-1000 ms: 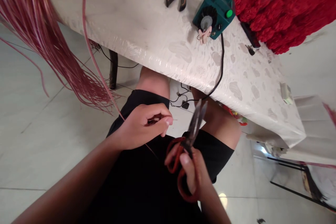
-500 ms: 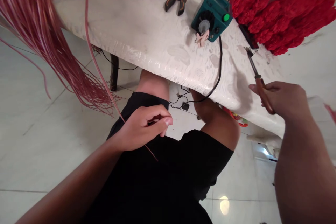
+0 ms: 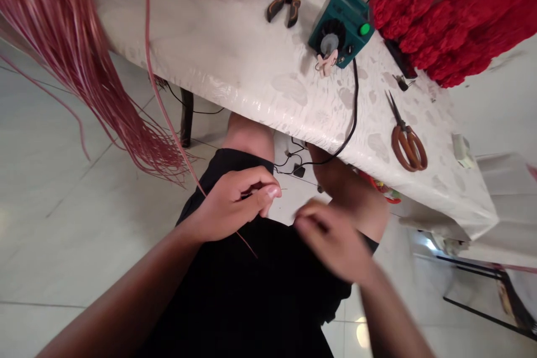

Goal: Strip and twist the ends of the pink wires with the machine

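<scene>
My left hand (image 3: 232,204) is over my lap, its fingers pinched on a thin pink strand (image 3: 168,106) that runs up to the left; a fine wire tip sticks out past the thumb. My right hand (image 3: 331,240) is just right of it, above my black shorts, smeared by motion, so its fingers are unclear. The red-handled scissors (image 3: 405,137) lie on the white table (image 3: 235,61) at the right, with no hand on them.
A thick bundle of pink strands (image 3: 62,39) hangs off the table's left corner. On the table are orange-handled pliers (image 3: 285,3), a green box with a knob (image 3: 342,25) and its black cable (image 3: 354,106), and red fluffy pieces (image 3: 444,17) at the far right.
My right hand carried the scissors from my lap to the table, set them down at the right, and has come back beside my left hand. The left hand has kept its pinch.
</scene>
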Available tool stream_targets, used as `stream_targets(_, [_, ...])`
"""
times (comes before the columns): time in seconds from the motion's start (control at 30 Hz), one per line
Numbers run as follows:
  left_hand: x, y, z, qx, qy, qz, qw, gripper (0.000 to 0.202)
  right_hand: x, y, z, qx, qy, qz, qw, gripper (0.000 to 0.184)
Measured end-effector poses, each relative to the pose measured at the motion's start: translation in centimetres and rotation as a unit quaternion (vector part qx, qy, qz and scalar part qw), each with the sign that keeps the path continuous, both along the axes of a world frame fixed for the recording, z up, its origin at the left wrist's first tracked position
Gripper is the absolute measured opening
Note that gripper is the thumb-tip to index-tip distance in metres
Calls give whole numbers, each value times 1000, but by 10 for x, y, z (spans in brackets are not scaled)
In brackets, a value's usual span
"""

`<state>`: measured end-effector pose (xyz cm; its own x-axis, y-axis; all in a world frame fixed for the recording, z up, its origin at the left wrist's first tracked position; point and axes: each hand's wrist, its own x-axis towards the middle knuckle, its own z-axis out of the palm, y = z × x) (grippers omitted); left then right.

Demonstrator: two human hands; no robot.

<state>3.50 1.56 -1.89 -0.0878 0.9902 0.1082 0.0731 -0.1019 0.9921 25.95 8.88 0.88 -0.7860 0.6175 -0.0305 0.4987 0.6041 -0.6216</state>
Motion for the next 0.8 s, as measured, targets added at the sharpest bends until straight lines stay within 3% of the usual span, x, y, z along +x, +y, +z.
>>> stream_targets(0.07, [0,0,-1,-5,-10,-7,1000,18,-27,-47,-41,-116,-30,52,991,6])
stream_targets(0.13, [0,-1,-2,-8,-15,-9,1000,18,-44,-76,-70,-127,-75,60,987,18])
stream_targets(0.2, [-1,-1,-3,-8,-14,2,1000,17,-48,-87,-81,-124,-73,43,989,23])
stream_targets(0.37, [1,-1,-5,1,-23,23,999,16,-38,-74,-63,-202,12,59,977,25])
stream_targets(0.57, [3,-1,-1,3,-24,40,999,18,-33,-58,-34,-280,95,-1,955,24])
stream_targets(0.7, [5,-5,9,22,30,112,993,15,-32,-50,-24,-273,120,-37,954,25])
stream_targets(0.8, [8,-13,24,104,92,194,971,27,-32,-46,-20,-273,129,-59,951,28])
